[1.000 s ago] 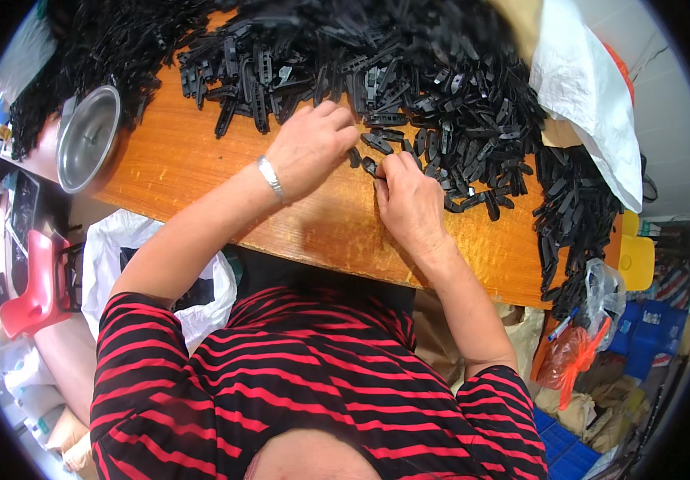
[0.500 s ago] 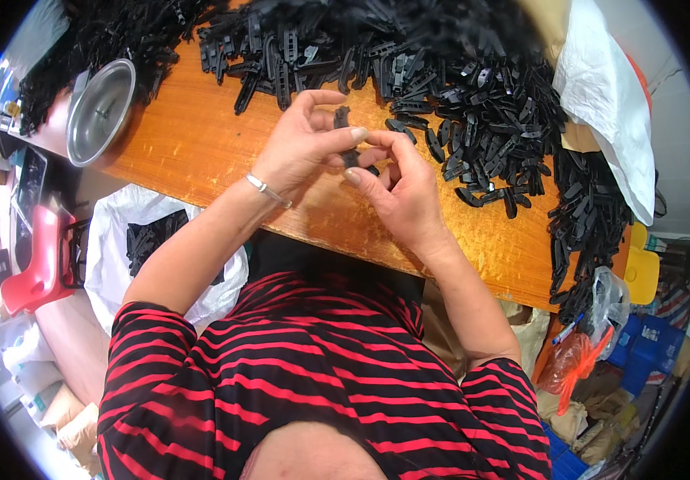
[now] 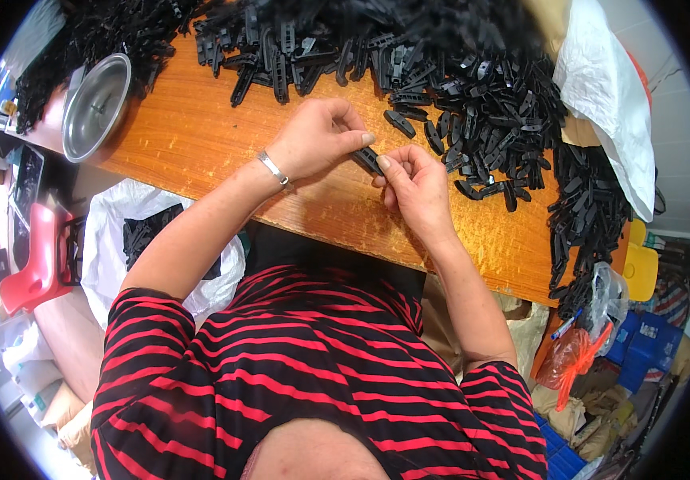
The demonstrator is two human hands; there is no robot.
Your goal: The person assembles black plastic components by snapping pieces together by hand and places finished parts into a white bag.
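- Heaped parts [image 3: 513, 112] lie before me on the bench [image 3: 173, 148].
- A bowl [image 3: 93, 120] is at the bench's left end.
- To my left, a chair [image 3: 37, 268] stands beyond a sack [image 3: 105, 248].

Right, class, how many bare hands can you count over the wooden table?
2: the left hand and, beside it, the right hand, both at a slim black plastic piece. Some fingers are hidden, but neither hand is.

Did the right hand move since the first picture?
Yes. The right hand came back toward the person: it is closer to the near edge of the table and away from the black pile.
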